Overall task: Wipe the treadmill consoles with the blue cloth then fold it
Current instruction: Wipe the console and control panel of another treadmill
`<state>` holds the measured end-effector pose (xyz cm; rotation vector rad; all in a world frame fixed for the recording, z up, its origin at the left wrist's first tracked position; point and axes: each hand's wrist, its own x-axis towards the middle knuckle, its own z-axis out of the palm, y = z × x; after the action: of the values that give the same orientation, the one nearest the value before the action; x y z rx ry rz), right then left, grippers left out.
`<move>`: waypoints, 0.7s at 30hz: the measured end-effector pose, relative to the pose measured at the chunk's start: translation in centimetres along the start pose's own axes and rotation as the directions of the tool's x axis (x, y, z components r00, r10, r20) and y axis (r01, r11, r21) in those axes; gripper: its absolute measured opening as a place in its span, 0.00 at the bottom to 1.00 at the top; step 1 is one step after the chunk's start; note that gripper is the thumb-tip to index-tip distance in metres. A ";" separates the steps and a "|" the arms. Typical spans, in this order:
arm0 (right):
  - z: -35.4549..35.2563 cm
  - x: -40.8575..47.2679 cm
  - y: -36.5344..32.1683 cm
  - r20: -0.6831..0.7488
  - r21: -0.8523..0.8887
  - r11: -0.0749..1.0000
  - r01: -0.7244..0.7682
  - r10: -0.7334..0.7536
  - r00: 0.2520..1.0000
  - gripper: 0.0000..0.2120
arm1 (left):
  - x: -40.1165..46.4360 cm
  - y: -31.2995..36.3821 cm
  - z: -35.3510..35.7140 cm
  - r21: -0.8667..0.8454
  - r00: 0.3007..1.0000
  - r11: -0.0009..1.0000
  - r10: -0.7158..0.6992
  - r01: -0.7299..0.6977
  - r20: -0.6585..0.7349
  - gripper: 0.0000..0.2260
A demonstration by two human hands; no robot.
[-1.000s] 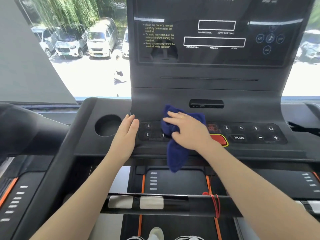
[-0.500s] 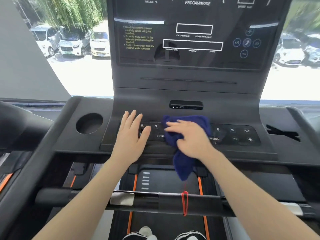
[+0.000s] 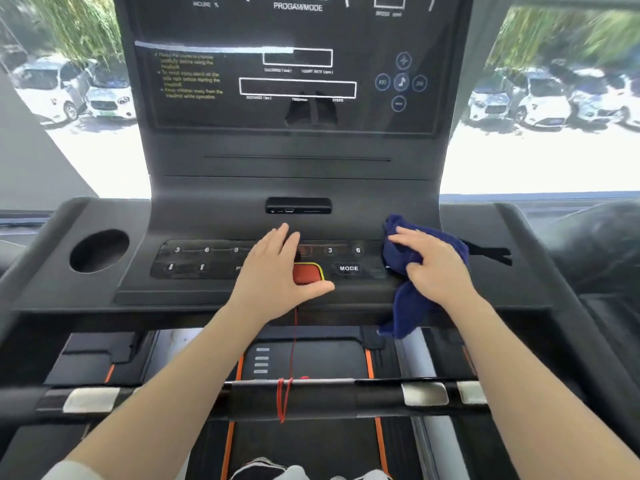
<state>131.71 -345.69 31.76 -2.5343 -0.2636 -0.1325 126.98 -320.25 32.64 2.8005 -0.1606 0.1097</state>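
The dark blue cloth (image 3: 398, 261) lies bunched on the right end of the treadmill console's button panel (image 3: 207, 259), one end hanging over the front edge. My right hand (image 3: 433, 268) presses flat on top of it, fingers pointing left. My left hand (image 3: 277, 271) rests flat on the middle of the panel, fingers spread, thumb stretched under the red stop button (image 3: 306, 275). It holds nothing. The upright display screen (image 3: 298, 64) rises behind the panel.
A round cup holder (image 3: 98, 251) sits at the console's left, a slot (image 3: 491, 254) at its right. A handlebar (image 3: 311, 396) with a red cord (image 3: 284, 396) crosses below my forearms. Windows with parked cars lie beyond.
My right hand has slid the cloth rightward along the button panel, from the middle to its right end. My left hand followed to the panel's middle.
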 end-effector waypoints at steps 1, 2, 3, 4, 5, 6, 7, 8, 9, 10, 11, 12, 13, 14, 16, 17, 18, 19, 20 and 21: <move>-0.6 -0.3 0.8 -0.050 -0.026 0.998 -0.060 0.058 0.997 0.26 | 0.2 0.5 0.3 0.039 1.000 0.999 -0.001 0.002 -0.005 0.46; -0.8 -0.6 1.2 -0.097 -0.052 0.993 -0.109 0.104 0.990 0.25 | 0.4 0.9 0.5 0.076 1.000 0.997 0.003 -0.003 -0.006 0.48; -0.8 -0.8 1.0 -0.140 -0.083 0.989 -0.121 0.108 0.984 0.24 | 0.5 1.3 0.7 0.111 1.000 0.994 0.010 -0.011 0.002 0.49; -0.5 -1.1 0.4 -0.168 -0.114 0.991 -0.075 0.055 0.984 0.24 | 0.7 1.6 0.9 0.149 1.000 0.989 0.016 -0.019 0.018 0.50; 0.1 -1.4 -0.5 -0.170 -0.128 0.992 0.018 -0.039 0.985 0.25 | 0.8 1.9 1.1 0.185 0.999 0.982 0.019 -0.025 0.035 0.51; 0.9 -1.7 -1.3 -0.145 -0.128 0.984 0.121 -0.139 0.980 0.26 | 1.0 2.1 1.2 0.215 0.999 0.976 0.018 -0.028 0.051 0.51; 1.7 -2.1 -2.1 -0.091 -0.128 0.971 0.204 -0.216 0.972 0.27 | 1.1 2.3 1.3 0.231 0.998 0.973 0.011 -0.026 0.062 0.52; 2.4 -2.4 -2.8 -0.012 -0.129 0.957 0.261 -0.264 0.964 0.28 | 1.2 2.4 1.4 0.230 0.998 0.973 0.003 -0.018 0.068 0.51; 2.8 -2.7 -3.3 0.057 -0.127 0.943 0.306 -0.301 0.952 0.28 | 1.2 2.5 1.4 0.223 0.998 0.975 -0.004 -0.012 0.069 0.51; 2.9 -2.8 -3.2 0.102 -0.118 0.932 0.342 -0.332 0.938 0.29 | 1.3 2.5 1.4 0.222 0.998 0.975 -0.007 -0.008 0.068 0.51; 2.9 -2.8 -2.6 0.128 -0.108 0.920 0.377 -0.364 0.923 0.30 | 1.2 2.5 1.3 0.226 0.998 0.974 -0.011 -0.005 0.069 0.51; 2.5 -2.6 -1.7 0.141 -0.104 0.913 0.395 -0.380 0.914 0.31 | 1.2 2.5 1.3 0.229 0.998 0.973 -0.013 -0.003 0.067 0.51; 1.9 -2.5 -0.5 0.136 -0.100 0.915 0.390 -0.376 0.917 0.31 | 1.1 2.4 1.4 0.225 0.998 0.974 -0.014 -0.001 0.065 0.51; 1.1 -2.5 0.6 0.102 -0.094 0.928 0.360 -0.351 0.931 0.31 | 1.1 2.4 1.4 0.213 0.998 0.977 -0.016 0.003 0.058 0.51; -0.4 -2.9 2.4 -0.011 -0.065 0.970 0.233 -0.234 0.972 0.30 | 1.1 2.3 1.6 0.191 0.999 0.981 -0.018 0.010 0.041 0.51; -1.0 -3.2 2.9 -0.063 -0.057 0.987 0.150 -0.154 0.986 0.29 | 1.0 2.3 1.7 0.187 0.999 0.982 -0.018 0.012 0.034 0.51; -1.3 -3.5 3.1 -0.104 -0.059 0.995 0.079 -0.085 0.991 0.27 | 0.9 2.3 1.7 0.185 0.999 0.983 -0.017 0.011 0.028 0.52; -1.3 -3.7 3.0 -0.131 -0.078 0.996 0.033 -0.043 0.990 0.26 | 0.8 2.3 1.8 0.182 1.000 0.983 -0.017 0.013 0.023 0.53; -1.1 -3.9 2.6 -0.154 -0.126 0.992 0.026 -0.046 0.987 0.25 | 0.7 2.3 1.9 0.177 1.000 0.984 -0.021 0.019 0.009 0.54; -0.7 -3.9 2.0 -0.162 -0.182 0.982 0.053 -0.083 0.983 0.25 | 0.6 2.2 2.0 0.175 1.000 0.984 -0.021 0.022 -0.007 0.56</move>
<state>128.28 -348.30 30.63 -2.6708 -0.2824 -0.4138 127.42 -323.08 31.49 2.9760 -0.1245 0.1318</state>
